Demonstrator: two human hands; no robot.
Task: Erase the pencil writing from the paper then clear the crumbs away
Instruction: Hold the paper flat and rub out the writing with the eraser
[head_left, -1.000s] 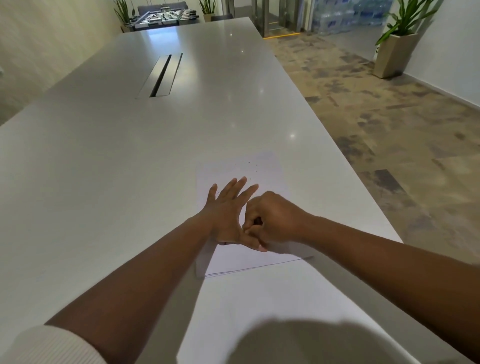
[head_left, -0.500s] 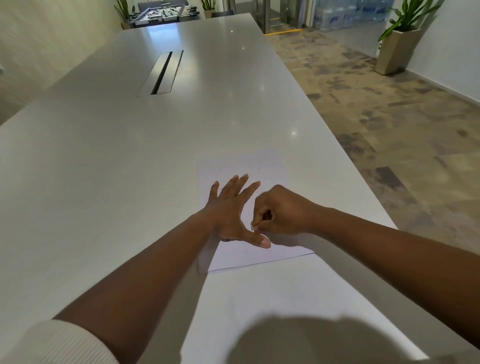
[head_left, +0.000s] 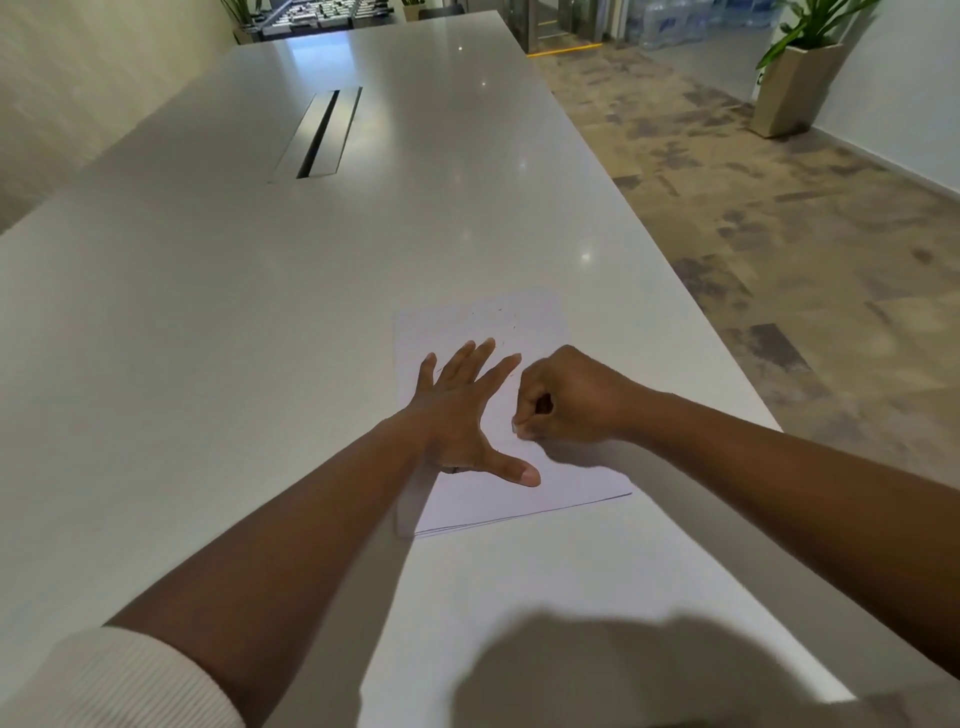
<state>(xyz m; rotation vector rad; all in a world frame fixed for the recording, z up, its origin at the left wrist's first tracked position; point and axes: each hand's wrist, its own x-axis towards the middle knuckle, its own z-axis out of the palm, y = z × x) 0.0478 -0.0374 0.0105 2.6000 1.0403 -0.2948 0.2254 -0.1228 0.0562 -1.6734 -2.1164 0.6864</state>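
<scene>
A white sheet of paper (head_left: 524, 322), on top of a thin stack, lies on the grey table near its right edge. My left hand (head_left: 462, 415) presses flat on the sheet with fingers spread and thumb stretched out. Just to its right, my right hand (head_left: 566, 397) is curled in a fist over the paper and pinches a small pale eraser (head_left: 515, 427) against the sheet; only the eraser's tip shows. Dark eraser crumbs (head_left: 506, 318) are scattered on the paper's far part. I make out no pencil writing.
The long grey table (head_left: 260, 312) runs far ahead, with a metal cable slot (head_left: 317, 135) in its middle. The table's right edge is close beside the paper, with patterned floor beyond. A potted plant (head_left: 795, 78) stands at the far right wall.
My right hand has slid away from the left thumb, up and to the right across the paper, still gripping the eraser. The left hand stays pressed flat in place.
</scene>
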